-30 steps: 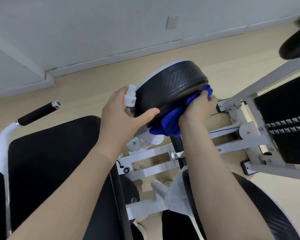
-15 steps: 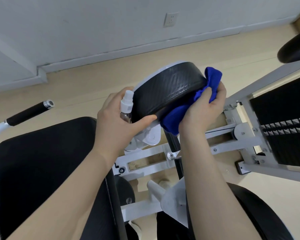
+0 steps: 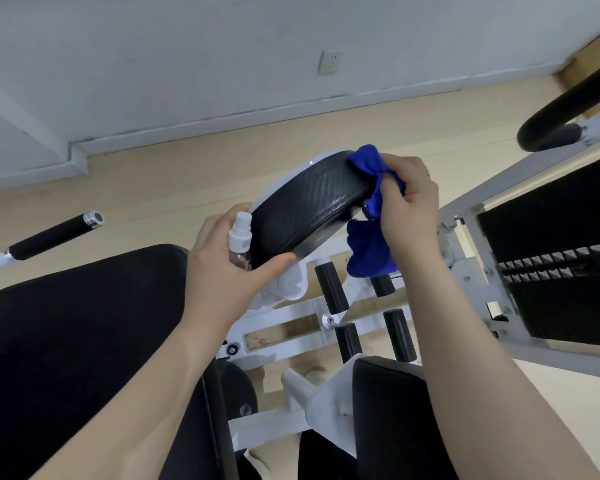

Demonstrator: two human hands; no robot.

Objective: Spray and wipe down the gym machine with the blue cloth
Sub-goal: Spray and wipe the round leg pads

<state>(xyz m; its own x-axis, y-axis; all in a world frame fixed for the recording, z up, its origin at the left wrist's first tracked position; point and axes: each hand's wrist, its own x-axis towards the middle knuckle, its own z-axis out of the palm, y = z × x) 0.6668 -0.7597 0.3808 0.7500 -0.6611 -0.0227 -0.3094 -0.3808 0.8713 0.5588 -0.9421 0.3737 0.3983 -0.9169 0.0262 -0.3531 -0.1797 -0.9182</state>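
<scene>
A: Obs. entry, head cam. Landmark = round black pad (image 3: 309,206) of the gym machine (image 3: 361,306), tilted, white backing uppermost.

B: R hand?

A: Right hand (image 3: 407,202) was at the pad's right edge, fingers curled and clamped on the blue cloth (image 3: 368,251). One bunch of cloth lay pressed against the pad's upper right rim; the rest hung loose below the hand, just right of the pad's lower edge.

B: L hand?

A: Left hand (image 3: 222,265) was at the pad's lower left, wrapped round a small clear spray bottle (image 3: 239,242), white nozzle up, bottle touching the pad's side. Thumb lay along the pad's lower rim. Grip closed on the bottle.

B: Surroundings rel. to pad?

A: Below-left: large black seat cushion (image 3: 84,341). Far left: white tube w/ black handle grip (image 3: 49,237), chrome end cap. Right: white frame w/ weight stack (image 3: 561,271). Directly below: short black cylinders on the white frame. Behind: pale wood floor (image 3: 187,174), white wall w/ socket (image 3: 330,62).
</scene>
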